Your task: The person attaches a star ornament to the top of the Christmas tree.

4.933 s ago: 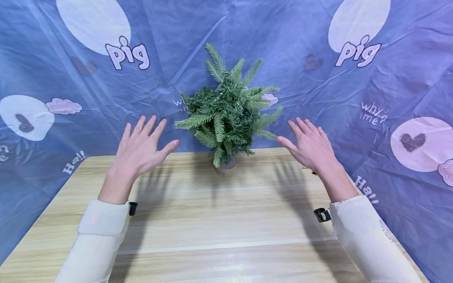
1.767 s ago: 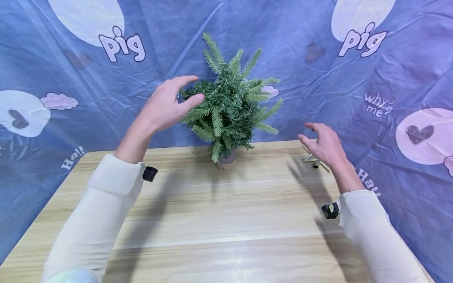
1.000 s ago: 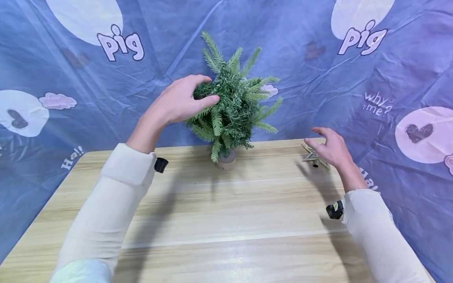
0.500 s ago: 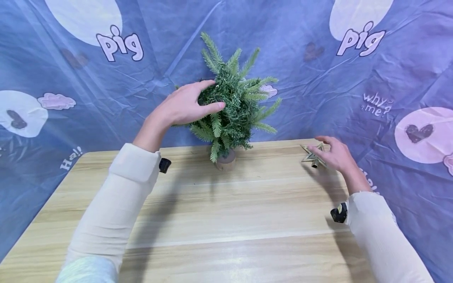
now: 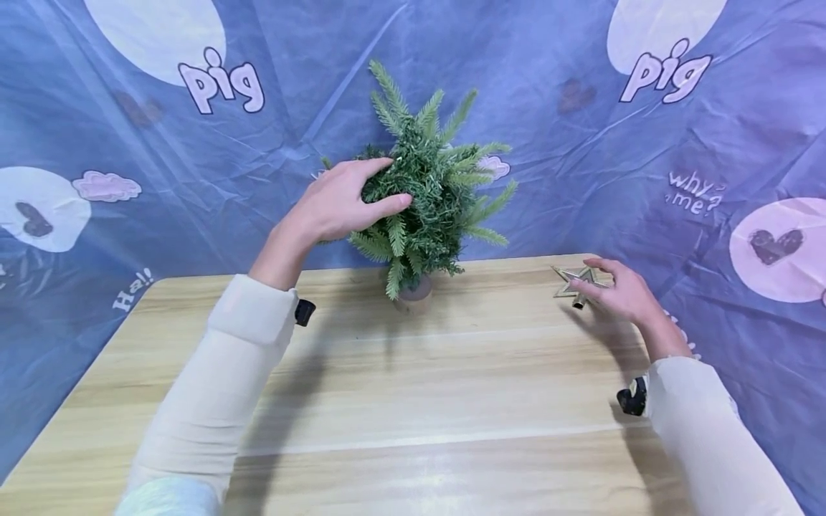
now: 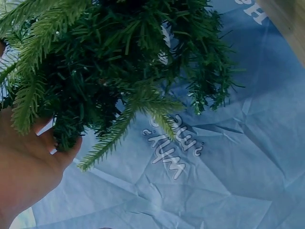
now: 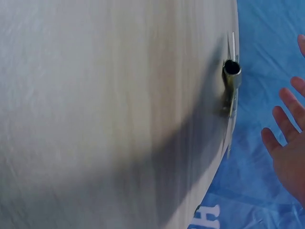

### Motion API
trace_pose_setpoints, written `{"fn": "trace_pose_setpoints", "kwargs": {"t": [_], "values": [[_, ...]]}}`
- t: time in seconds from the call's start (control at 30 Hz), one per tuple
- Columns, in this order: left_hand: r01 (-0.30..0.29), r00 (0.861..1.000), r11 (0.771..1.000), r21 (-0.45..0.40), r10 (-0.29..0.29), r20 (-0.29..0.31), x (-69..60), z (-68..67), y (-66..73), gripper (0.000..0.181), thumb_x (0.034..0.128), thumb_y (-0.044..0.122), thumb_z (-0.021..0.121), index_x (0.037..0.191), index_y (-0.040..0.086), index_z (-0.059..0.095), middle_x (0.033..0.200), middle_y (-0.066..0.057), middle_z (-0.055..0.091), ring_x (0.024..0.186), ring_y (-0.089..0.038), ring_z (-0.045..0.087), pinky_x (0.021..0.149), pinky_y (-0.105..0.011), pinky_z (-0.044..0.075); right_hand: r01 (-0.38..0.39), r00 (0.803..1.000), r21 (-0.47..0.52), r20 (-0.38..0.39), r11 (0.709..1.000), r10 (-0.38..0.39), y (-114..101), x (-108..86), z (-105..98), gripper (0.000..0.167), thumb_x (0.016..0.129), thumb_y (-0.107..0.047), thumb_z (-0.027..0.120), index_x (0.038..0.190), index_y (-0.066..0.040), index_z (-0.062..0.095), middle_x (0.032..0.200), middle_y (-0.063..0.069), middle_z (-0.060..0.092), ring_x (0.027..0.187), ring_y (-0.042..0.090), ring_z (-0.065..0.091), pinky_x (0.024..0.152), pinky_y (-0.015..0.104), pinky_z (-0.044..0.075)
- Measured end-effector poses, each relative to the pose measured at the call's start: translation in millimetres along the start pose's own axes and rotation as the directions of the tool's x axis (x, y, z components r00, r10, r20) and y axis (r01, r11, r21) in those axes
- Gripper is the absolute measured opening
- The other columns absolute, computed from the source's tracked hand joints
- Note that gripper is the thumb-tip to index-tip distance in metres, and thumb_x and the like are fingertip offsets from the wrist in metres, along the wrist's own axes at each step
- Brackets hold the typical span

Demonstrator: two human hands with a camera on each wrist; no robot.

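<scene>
A small artificial Christmas tree [image 5: 439, 186] stands upright on a round base [image 5: 414, 297] at the back of the table. My left hand [image 5: 348, 201] reaches into its left side, thumb and index finger extended and apart with foliage between them. In the left wrist view, the fingers of the left hand [image 6: 28, 162] touch green branches [image 6: 114, 62], which partly hide them. Near the back right edge lies a gold star tree topper [image 5: 578, 302] with a short tube socket. My right hand [image 5: 622, 290] hovers over the star, thumb and fingers spread; contact cannot be told.
The light wood table [image 5: 413, 401] ends at the back against a blue printed cloth [image 5: 548, 143], which also hangs along both sides. Dark wrist cameras sit at the left cuff [image 5: 305, 312] and right cuff [image 5: 632, 398].
My left hand has moved from beside the tree into its foliage. The right hand has moved right and lowered to the star, which has come into view. The tree stays in place.
</scene>
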State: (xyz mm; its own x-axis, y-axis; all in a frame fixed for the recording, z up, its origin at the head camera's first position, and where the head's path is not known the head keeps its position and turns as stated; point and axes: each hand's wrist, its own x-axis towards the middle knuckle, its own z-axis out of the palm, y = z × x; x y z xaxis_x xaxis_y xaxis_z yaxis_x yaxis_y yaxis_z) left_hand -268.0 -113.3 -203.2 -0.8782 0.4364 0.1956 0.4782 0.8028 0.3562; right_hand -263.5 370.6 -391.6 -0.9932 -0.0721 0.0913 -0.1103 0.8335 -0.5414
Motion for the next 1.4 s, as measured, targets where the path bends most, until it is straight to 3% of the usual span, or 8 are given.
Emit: {"fn": "trace_pose_setpoints", "kwargs": {"t": [0.33, 0.7, 0.93, 1.17, 1.4], "values": [[-0.081, 0.997, 0.993, 0.089, 0.082, -0.009, 1.8, 2.3, -2.9, 0.085, 0.0962, 0.07, 0.043, 0.159, 0.015, 0.033, 0.161, -0.005, 0.036, 0.149, -0.028, 0.031, 0.122, -0.049, 0.023, -0.03, 1.0, -0.009, 0.004, 1.0, 0.03, 19.1, -2.9, -3.7, 0.08, 0.096, -0.053, 0.064, 0.148, 0.005, 0.043, 0.15, 0.04, 0.034, 0.133, 0.063, 0.031, 0.104, 0.076, 0.026], [-0.071, 0.997, 0.99, 0.119, 0.072, -0.002, 0.6, 3.2, -2.4, 0.083, 0.0964, 0.07, 0.042, 0.16, 0.018, 0.032, 0.162, -0.004, 0.034, 0.149, -0.032, 0.028, 0.122, -0.052, 0.019, -0.089, 0.992, -0.034, 0.086, 0.995, 0.092, 40.7, -7.7, -2.0, 0.088, 0.093, -0.052, 0.067, 0.15, 0.007, 0.036, 0.145, 0.046, 0.032, 0.127, 0.066, 0.035, 0.101, 0.076, 0.03], [-0.071, 0.997, 0.988, 0.135, 0.073, -0.008, 0.2, 6.2, -2.7, 0.084, 0.0964, 0.071, 0.041, 0.16, 0.017, 0.031, 0.162, -0.005, 0.034, 0.149, -0.032, 0.029, 0.122, -0.053, 0.019, -0.093, 0.994, -0.041, 0.051, 0.995, 0.095, 51.7, -10.5, 2.3, 0.09, 0.089, -0.05, 0.073, 0.148, 0.008, 0.04, 0.144, 0.046, 0.034, 0.126, 0.063, 0.038, 0.102, 0.073, 0.032], [-0.071, 0.997, 0.988, 0.138, 0.072, -0.002, 0.2, 7.4, -2.4, 0.084, 0.0961, 0.072, 0.041, 0.16, 0.018, 0.03, 0.162, -0.006, 0.034, 0.15, -0.032, 0.028, 0.122, -0.053, 0.019, -0.119, 0.988, -0.046, 0.094, 0.992, 0.123, 53.5, -9.4, -1.3, 0.096, 0.089, -0.053, 0.073, 0.151, 0.009, 0.034, 0.145, 0.049, 0.028, 0.128, 0.067, 0.031, 0.103, 0.076, 0.028], [-0.07, 0.998, 0.989, 0.134, 0.07, 0.004, -1.3, 5.8, -2.6, 0.084, 0.0965, 0.071, 0.042, 0.16, 0.018, 0.03, 0.163, -0.007, 0.033, 0.15, -0.032, 0.027, 0.122, -0.052, 0.018, -0.107, 0.989, -0.057, 0.098, 0.993, 0.112, 54.3, -9.2, -0.5, 0.096, 0.087, -0.052, 0.075, 0.149, 0.01, 0.035, 0.137, 0.049, 0.038, 0.12, 0.063, 0.042, 0.1, 0.073, 0.034]]}}
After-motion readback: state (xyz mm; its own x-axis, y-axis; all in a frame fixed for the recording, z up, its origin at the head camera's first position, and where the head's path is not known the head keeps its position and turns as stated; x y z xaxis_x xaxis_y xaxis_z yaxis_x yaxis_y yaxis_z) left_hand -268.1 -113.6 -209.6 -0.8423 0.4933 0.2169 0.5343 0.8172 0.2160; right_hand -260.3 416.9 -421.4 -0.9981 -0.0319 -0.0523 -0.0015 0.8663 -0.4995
